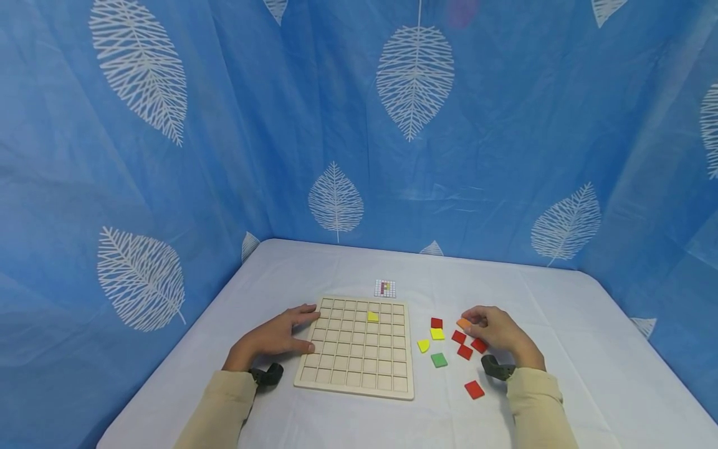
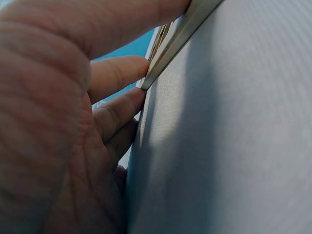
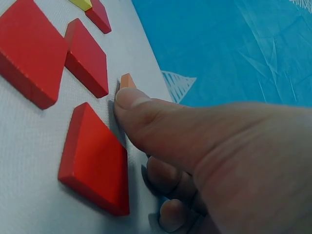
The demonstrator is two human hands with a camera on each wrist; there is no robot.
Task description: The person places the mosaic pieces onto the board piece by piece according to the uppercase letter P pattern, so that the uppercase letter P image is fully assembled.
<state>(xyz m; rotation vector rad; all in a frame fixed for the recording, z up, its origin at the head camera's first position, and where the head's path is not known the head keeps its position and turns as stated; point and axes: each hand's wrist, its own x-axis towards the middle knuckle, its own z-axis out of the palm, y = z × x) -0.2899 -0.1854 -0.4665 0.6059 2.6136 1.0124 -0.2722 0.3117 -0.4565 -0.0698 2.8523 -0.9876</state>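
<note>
Orange in colour, a tile [image 1: 463, 323] is pinched between thumb and fingers of the right hand [image 1: 496, 329], right of centre in the head view. Red tiles [image 1: 473, 390] are scattered left of and below it. At lower centre, the wooden grid board [image 1: 353, 391] is touched at its left edge by the left hand [image 1: 277, 333], fingers extended, nothing gripped. One yellow piece [image 1: 373, 317] is set in the board's upper part.

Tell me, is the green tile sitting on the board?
No, the green tile lies on the white cloth, to the right of the board.
</note>
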